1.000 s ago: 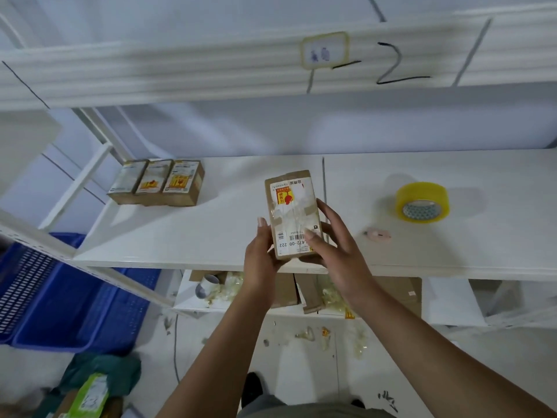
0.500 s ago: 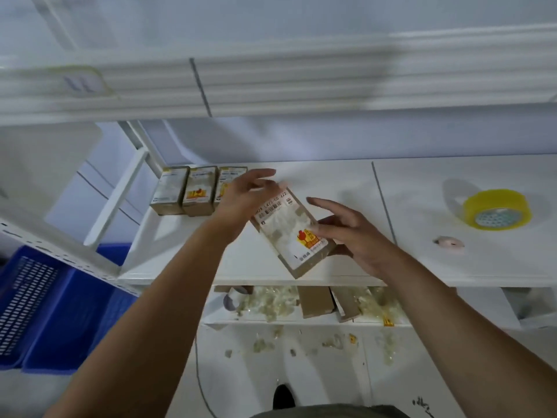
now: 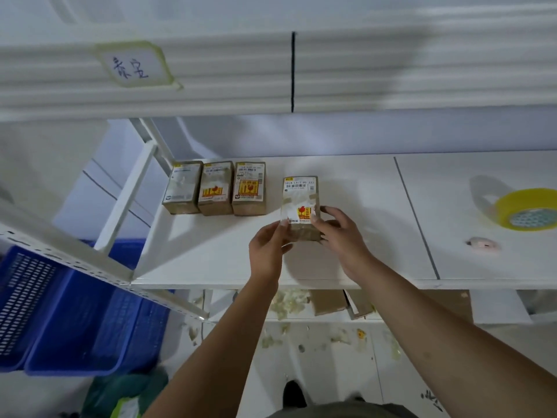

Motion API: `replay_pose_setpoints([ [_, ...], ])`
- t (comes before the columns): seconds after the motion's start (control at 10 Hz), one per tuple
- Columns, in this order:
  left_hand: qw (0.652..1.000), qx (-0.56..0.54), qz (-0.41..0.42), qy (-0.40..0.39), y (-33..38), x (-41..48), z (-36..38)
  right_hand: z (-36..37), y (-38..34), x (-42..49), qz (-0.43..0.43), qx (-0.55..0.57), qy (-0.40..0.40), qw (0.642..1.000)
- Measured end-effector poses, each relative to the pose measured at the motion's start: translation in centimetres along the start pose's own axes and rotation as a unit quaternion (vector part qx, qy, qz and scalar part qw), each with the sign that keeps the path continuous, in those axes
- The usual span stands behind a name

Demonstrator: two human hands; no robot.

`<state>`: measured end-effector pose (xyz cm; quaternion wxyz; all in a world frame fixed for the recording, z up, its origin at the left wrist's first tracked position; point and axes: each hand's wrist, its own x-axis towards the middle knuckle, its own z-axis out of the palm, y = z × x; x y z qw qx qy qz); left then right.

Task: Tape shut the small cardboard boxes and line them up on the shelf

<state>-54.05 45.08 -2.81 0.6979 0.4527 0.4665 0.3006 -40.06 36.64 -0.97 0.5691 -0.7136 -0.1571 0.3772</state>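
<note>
A small taped cardboard box [image 3: 300,200] with a white label and a red-yellow sticker rests on the white shelf [image 3: 211,254]. My left hand [image 3: 268,245] grips its near left corner and my right hand [image 3: 340,233] holds its near right side. A gap separates it from a row of three similar boxes [image 3: 215,188] standing side by side at the shelf's left end. A yellow tape roll [image 3: 527,209] lies far right on the shelf.
A small pink object [image 3: 483,245] lies on the shelf near the tape. Blue plastic crates [image 3: 75,321] stand lower left beyond the white shelf frame [image 3: 60,248]. An upper shelf beam [image 3: 271,79] overhangs. Cardboard pieces and scraps [image 3: 328,303] sit on the level below.
Both hands turned the box around and carried it left and away, setting it down on the shelf to the right of the three-box row. The view shifted left.
</note>
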Motion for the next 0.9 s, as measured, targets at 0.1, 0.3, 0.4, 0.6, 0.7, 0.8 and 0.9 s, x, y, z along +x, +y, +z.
replay_pose_setpoints([
  [0.1,1.0,0.028,-0.007,-0.009,0.1,2.2,-0.3,1.2,0.3,2.2,0.011,-0.043,-0.001,0.999],
  [0.3,0.97,0.239,0.036,0.034,-0.2,6.4,0.4,4.1,-0.4,6.6,-0.009,-0.127,0.032,0.991],
  [0.4,0.97,0.227,-0.031,0.083,0.2,8.0,0.7,5.1,-0.5,8.0,-0.011,-0.159,0.041,0.986],
  [0.6,0.979,0.17,-0.084,0.072,0.9,9.3,0.5,6.0,-0.4,8.9,-0.004,-0.151,0.026,0.988],
  [0.7,0.981,0.167,-0.081,0.062,0.4,9.9,0.3,5.6,0.1,8.7,-0.015,-0.107,-0.012,0.994],
  [0.8,0.981,0.166,-0.083,0.051,0.4,9.6,0.2,4.9,0.8,8.4,-0.005,-0.081,-0.032,0.996],
  [0.9,0.984,0.163,-0.052,0.038,-0.1,9.2,-0.3,4.4,0.6,8.7,0.028,0.015,-0.008,0.999],
])
